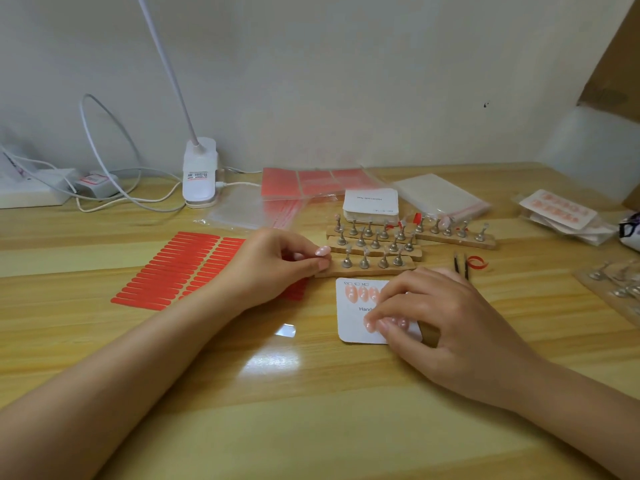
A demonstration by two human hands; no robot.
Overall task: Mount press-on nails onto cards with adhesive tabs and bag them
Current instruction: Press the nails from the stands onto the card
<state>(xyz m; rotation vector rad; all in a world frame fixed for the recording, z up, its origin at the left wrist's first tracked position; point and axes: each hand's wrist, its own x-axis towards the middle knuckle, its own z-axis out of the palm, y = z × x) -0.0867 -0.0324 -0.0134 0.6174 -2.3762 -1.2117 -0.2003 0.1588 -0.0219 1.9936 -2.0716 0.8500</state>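
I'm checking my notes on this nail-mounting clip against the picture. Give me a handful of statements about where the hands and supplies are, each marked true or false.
1. The left hand pinches a pink press-on nail near the wooden stands. True.
2. The right hand holds the tweezers. False: the tweezers lie on the table beyond that hand, whose fingers press on the white card.
3. The white card already carries nails in its top row. True.
4. The sheet of red adhesive tabs lies to the right of the card. False: it lies to the left, partly under the left hand.
5. The lamp stands at the table's near edge. False: it stands at the far side by the wall.
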